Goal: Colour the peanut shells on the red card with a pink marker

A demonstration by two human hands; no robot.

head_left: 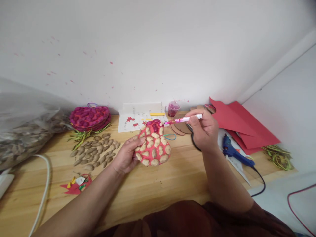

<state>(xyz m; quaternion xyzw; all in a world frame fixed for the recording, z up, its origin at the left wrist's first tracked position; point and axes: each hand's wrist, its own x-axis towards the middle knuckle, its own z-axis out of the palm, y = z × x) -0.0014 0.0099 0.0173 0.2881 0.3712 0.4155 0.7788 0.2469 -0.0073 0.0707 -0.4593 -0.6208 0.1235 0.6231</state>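
Note:
My left hand grips the left edge of a red gourd-shaped cutout covered with peanut shells, holding it tilted above the wooden table. The cutout's top part is painted magenta. My right hand pinches a white paintbrush, its pink-stained tip touching the upper right of the cutout. A small plastic cup of magenta paint stands just behind, near the wall.
Loose peanut shells lie left of the cutout. Painted magenta pieces are stacked at the back left, beside a plastic bag of shells. Red paper sheets, a blue glue gun and scissors lie on the right.

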